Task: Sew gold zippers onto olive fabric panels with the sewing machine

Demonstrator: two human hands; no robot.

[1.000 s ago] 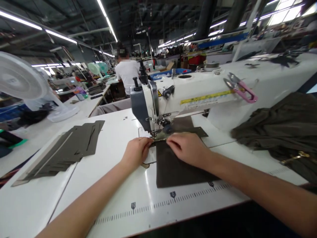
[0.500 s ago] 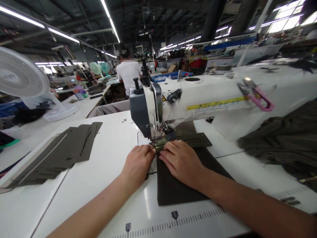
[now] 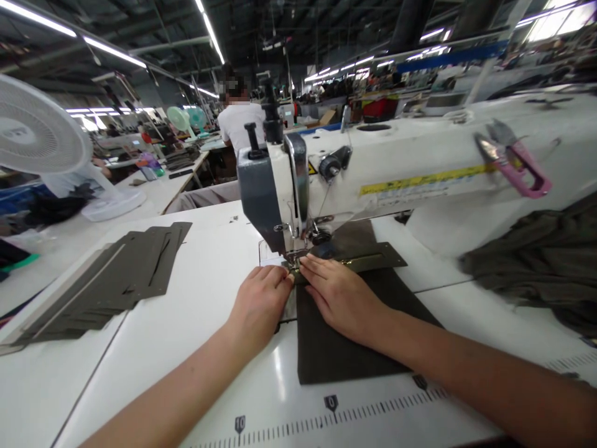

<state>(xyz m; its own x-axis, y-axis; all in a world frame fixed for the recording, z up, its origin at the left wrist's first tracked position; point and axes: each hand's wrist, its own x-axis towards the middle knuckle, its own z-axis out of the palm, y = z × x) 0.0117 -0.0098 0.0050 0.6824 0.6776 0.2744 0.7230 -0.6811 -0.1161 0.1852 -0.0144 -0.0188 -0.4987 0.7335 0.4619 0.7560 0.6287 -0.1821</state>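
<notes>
Pressing flat on a dark panel (image 3: 336,348), the right hand (image 3: 342,295) lies open with its fingers stretched toward 11 o'clock, the tips just short of the presser foot (image 3: 293,256). The left hand (image 3: 261,302) sits at 9 o'clock of the right one, fingers curled under and tips against the panel's left edge; whether they pinch the cloth cannot be told. The two hands nearly touch at the fingertips, right in front of the foot. The panel lies on the white desk (image 3: 200,274), its far edge under the foot and its near edge toward 6 o'clock, just above a printed scale (image 3: 326,414) along the desk's front. The sewing machine (image 3: 373,168) spans from 12 to 3 o'clock of the hands, with pink snips (image 3: 517,162) resting on its arm. A stack of cut pieces (image 3: 121,274) lies at 9 o'clock, well apart from the hands, and a heap of cloth (image 3: 536,261) sits at 3 o'clock. A white fan (image 3: 37,134) stands at 10 o'clock, and a person in a white shirt (image 3: 240,124) sits at 12 o'clock behind the machine
</notes>
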